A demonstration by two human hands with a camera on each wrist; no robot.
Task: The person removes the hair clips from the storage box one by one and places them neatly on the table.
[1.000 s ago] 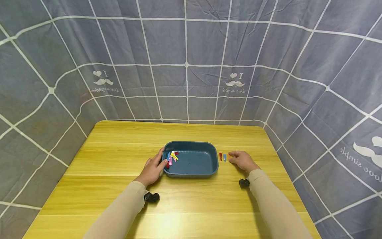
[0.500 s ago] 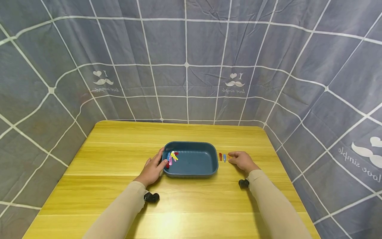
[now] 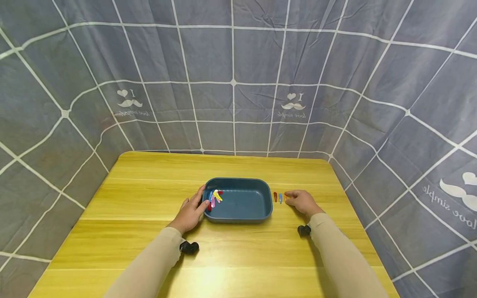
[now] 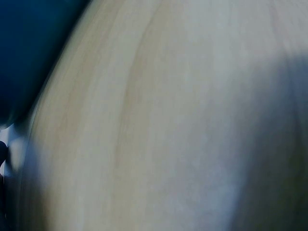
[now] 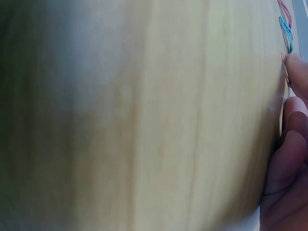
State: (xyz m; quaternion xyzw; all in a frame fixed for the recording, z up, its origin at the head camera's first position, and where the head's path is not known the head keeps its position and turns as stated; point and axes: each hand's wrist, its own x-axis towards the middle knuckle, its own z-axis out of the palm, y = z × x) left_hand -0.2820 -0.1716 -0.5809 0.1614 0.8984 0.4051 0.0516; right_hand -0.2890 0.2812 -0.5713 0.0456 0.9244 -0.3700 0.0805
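A dark blue plastic box [image 3: 242, 203] stands mid-table with several coloured hair clips [image 3: 214, 199] heaped at its left end. My left hand [image 3: 189, 213] holds that end, thumb over the rim and fingers along the outer wall. Right of the box, a red hair clip [image 3: 275, 197] and a blue hair clip [image 3: 280, 198] lie side by side. Beside them my right hand [image 3: 302, 203] has its thumb and fingertips on an orange hair clip [image 3: 286, 197], partly hidden. The right wrist view shows the right fingers [image 5: 288, 159] low against the tabletop at the row's end.
The wooden table [image 3: 231, 256] reaches back to a grey curtain [image 3: 257, 99] with white grid lines, which also hangs on both sides. In the left wrist view the box wall [image 4: 33, 43] fills the upper left corner.
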